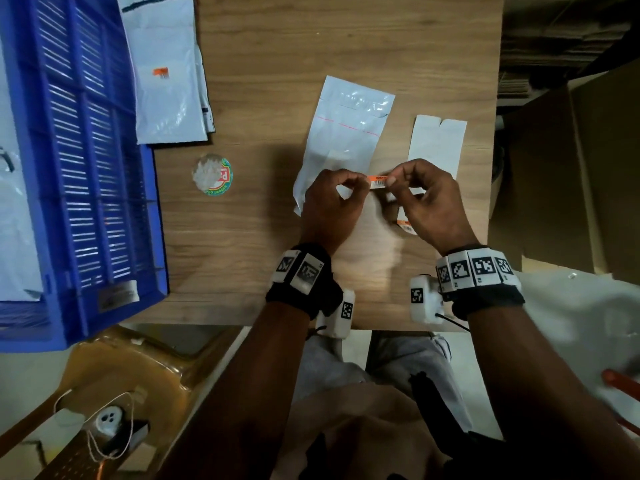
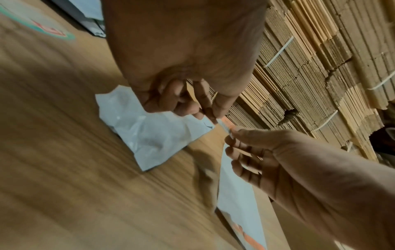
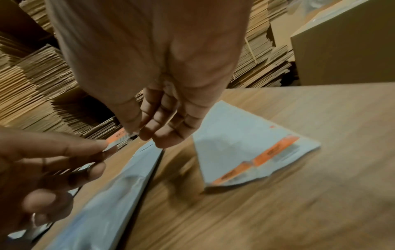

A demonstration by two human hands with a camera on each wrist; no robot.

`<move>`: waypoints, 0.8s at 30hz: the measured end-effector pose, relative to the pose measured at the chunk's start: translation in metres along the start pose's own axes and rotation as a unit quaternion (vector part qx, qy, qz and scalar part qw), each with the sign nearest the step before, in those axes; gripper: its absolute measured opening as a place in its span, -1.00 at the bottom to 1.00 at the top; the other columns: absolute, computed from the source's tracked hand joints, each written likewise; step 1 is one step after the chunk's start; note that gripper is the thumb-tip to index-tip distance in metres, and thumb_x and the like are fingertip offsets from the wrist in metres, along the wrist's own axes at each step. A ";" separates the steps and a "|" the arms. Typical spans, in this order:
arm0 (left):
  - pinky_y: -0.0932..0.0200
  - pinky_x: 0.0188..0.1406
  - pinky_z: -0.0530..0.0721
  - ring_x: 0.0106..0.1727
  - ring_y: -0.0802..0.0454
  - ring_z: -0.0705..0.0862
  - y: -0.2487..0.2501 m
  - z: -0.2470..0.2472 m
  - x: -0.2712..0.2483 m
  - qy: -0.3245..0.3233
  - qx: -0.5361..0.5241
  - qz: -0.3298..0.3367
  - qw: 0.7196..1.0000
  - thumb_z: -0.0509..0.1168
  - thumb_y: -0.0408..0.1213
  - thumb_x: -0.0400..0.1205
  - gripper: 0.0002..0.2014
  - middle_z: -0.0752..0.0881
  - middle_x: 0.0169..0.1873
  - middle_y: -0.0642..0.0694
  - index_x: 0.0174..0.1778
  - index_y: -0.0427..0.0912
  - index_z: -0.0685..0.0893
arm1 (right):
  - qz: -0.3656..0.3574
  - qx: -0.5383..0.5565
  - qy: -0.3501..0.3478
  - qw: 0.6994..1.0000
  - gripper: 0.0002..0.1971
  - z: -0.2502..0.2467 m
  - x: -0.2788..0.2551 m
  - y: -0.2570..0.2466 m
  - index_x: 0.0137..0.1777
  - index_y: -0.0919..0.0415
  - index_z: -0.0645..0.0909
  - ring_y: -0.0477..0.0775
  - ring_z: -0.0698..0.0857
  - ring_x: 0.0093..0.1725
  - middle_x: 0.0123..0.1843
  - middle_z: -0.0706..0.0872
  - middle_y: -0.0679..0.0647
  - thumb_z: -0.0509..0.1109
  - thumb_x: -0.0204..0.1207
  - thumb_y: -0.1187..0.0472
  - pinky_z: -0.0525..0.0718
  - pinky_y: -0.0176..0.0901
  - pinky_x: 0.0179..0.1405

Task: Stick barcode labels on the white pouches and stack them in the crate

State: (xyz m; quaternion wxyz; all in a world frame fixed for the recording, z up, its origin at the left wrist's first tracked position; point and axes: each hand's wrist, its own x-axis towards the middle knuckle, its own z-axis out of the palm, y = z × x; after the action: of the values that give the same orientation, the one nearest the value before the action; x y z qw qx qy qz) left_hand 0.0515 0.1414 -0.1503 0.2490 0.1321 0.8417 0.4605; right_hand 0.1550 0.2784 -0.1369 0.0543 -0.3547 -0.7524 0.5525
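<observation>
Left hand (image 1: 330,202) and right hand (image 1: 424,199), fingers curled, pinch opposite ends of 1 orange barcode label (image 1: 378,180) held above white pouch (image 1: 341,140) on wooden table (image 1: 259,237). Label sheet (image 1: 437,143) at 3 o'clock of pouch; blue crate (image 1: 79,168) at 9 o'clock.

Materials and finishes, table and surrounds

Table (image 1: 263,244): wood-grain, smooth, faint sheen. White pouch (image 1: 341,140): thin plastic film, glossy, crinkled, with highlights. Label sheet (image 1: 437,143): matt white paper backing. Barcode label (image 1: 379,180): paper, orange-and-white print, slightly shiny. Crate (image 1: 79,161): moulded blue plastic, slatted, semi-gloss. Pouch stack (image 1: 166,74) beside crate: same glossy plastic film. Round sticker (image 1: 212,174) on table: printed paper, worn and scuffed. Corrugated cardboard stacks (image 2: 316,71): rough, matt, fluted edges, bound with white plastic straps. Wrist bands (image 1: 304,289): black cloth, matt.
</observation>
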 end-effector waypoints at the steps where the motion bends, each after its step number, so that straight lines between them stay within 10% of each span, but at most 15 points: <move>1: 0.53 -0.09 0.55 -0.11 0.29 0.69 -0.003 -0.003 0.001 0.021 0.009 0.002 1.000 0.47 -0.17 0.60 -0.90 0.81 -0.13 0.02 -0.10 -0.10 0.85 | -0.001 0.005 -0.004 1.000 -0.95 0.007 0.002 -0.003 -0.05 0.06 0.70 0.06 0.79 -0.03 -0.06 0.84 0.00 0.46 0.65 0.20 0.77 -0.06 -0.19; 15: 0.17 -0.17 0.56 -0.12 -0.07 0.71 0.004 -0.011 -0.010 0.126 -0.021 -0.172 0.977 0.31 -0.15 0.72 -0.85 0.78 -0.13 -0.14 -0.17 0.02 0.57 | -0.071 -0.095 -0.129 0.985 -0.95 0.038 0.068 -0.031 -0.04 0.10 0.84 -0.12 0.77 -0.21 -0.18 0.85 0.12 0.59 0.54 0.22 0.73 -0.33 -0.01; 20: 0.39 -0.17 0.49 -0.23 0.15 0.65 0.000 0.001 -0.009 0.199 -0.043 -0.149 0.968 0.37 -0.25 0.69 -0.89 0.63 -0.24 0.05 -0.13 -0.17 0.66 | -0.110 -0.148 -0.204 0.961 -0.94 0.040 0.092 -0.035 -0.05 0.10 0.86 -0.01 0.82 -0.15 -0.15 0.87 0.05 0.61 0.51 0.24 0.72 -0.38 -0.05; 24: 0.10 -0.23 0.61 -0.25 -0.06 0.72 -0.006 0.013 -0.004 0.253 -0.028 -0.132 0.958 0.37 -0.21 0.56 -0.76 0.65 -0.37 0.01 -0.36 0.05 0.47 | -0.134 -0.173 -0.229 0.949 -0.95 0.042 0.100 -0.031 -0.10 0.08 0.84 -0.06 0.80 -0.16 -0.17 0.86 0.06 0.60 0.50 0.25 0.67 -0.42 -0.06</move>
State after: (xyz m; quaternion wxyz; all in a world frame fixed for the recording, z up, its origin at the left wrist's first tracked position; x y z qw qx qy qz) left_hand 0.0624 0.1452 -0.1601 0.0903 -0.1083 0.8738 0.4654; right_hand 0.0457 0.3002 -0.1568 -0.1079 -0.1186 -0.8690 0.4682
